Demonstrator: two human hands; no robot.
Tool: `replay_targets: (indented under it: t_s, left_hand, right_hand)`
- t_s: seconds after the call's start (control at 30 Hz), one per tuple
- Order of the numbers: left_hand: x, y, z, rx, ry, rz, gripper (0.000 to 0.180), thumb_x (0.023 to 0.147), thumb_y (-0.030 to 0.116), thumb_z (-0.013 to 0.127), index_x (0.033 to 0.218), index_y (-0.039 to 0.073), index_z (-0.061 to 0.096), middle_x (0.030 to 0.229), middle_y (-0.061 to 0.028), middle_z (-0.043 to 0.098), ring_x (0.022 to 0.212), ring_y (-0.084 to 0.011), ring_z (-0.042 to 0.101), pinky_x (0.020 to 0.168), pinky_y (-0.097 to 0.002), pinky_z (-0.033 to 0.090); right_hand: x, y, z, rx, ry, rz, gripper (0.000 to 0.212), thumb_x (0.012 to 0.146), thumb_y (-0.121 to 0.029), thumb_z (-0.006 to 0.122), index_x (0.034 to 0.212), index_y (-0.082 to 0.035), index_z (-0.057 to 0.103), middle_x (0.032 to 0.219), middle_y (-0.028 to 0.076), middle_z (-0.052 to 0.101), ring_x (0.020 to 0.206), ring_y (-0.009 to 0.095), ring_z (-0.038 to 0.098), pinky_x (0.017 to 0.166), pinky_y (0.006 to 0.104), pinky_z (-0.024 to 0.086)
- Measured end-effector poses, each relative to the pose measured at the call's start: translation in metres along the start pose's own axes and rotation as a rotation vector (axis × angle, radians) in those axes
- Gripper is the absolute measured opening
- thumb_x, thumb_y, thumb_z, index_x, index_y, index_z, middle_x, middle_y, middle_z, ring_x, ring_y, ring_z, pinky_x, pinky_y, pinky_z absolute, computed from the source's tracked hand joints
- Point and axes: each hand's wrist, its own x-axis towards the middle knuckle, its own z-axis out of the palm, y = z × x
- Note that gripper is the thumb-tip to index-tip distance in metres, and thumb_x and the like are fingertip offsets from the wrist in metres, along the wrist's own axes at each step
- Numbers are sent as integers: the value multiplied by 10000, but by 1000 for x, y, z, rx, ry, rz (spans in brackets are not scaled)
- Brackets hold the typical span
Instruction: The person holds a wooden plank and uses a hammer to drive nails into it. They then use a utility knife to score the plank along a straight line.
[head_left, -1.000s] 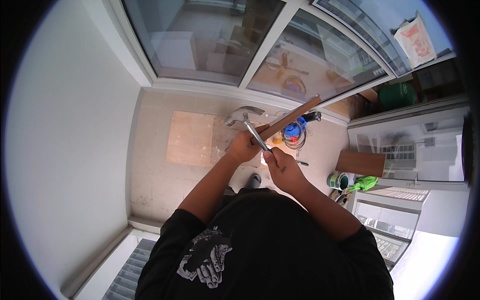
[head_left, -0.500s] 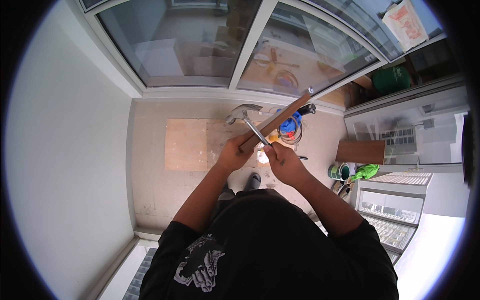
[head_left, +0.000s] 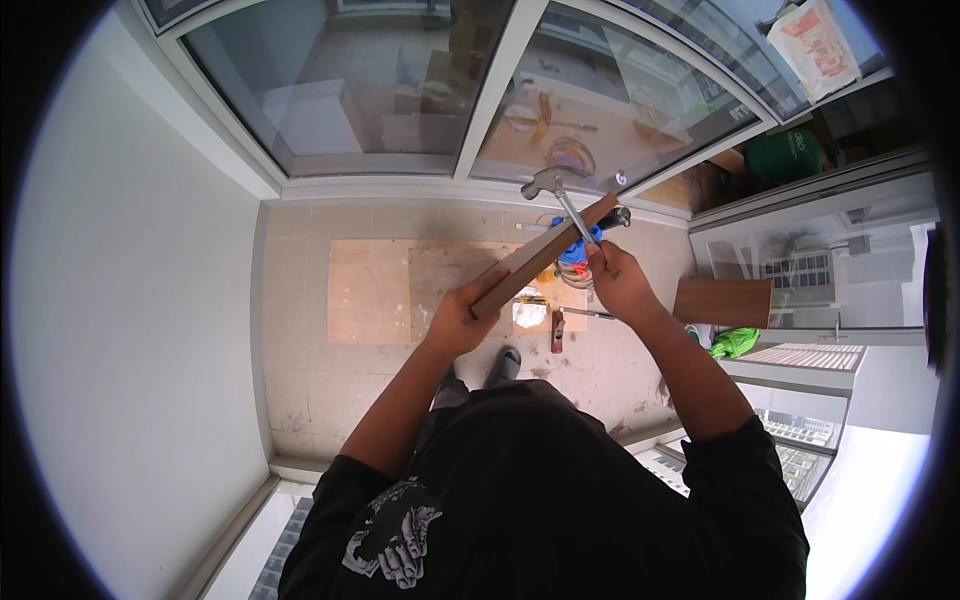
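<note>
My left hand (head_left: 464, 315) is closed round the near end of a brown wooden board (head_left: 540, 256), which slants up and away to the right. In my right hand (head_left: 618, 282) is a claw hammer (head_left: 572, 208), gripped by its handle. Its metal head points away from me, up and to the left, above the far part of the board. The shaft crosses the board in this view; I cannot tell whether the two touch. Beyond the board's far end a small round shiny fitting (head_left: 620, 179) shows.
Plywood sheets (head_left: 368, 290) lie on the tiled floor. Beyond my hands are a blue item (head_left: 573, 250) with coiled hose and a reddish-brown hand tool (head_left: 558, 332). Glass doors (head_left: 620, 110) stand ahead, a white wall (head_left: 150, 300) at left. At right are a brown panel (head_left: 722, 303) and green cloth (head_left: 737, 343).
My right hand has moved right and away from me, taking the hammer along the board toward its far end. My left hand has shifted slightly left and nearer, still on the board.
</note>
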Motion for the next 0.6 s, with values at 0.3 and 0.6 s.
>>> replay_targets:
  t_s: [0.3, 0.6]
  left_hand:
    - [4, -1, -3, -40, 19, 20, 570, 805, -7, 624, 1365, 96, 588, 1019, -150, 707, 888, -217, 689, 798, -312, 525]
    - [6, 2, -7, -14, 4, 2, 544, 818, 11, 634, 1355, 88, 592, 1072, -159, 710, 927, -231, 694, 833, -314, 526]
  right_hand:
    - [31, 26, -15, -18, 74, 9, 354, 1028, -328, 492, 922, -1, 578, 786, 269, 616, 784, 468, 607, 695, 477, 472]
    - [55, 101, -27, 204, 90, 376, 464, 1027, -471, 449, 883, -42, 553, 589, 67, 495, 383, 180, 445, 378, 347, 388]
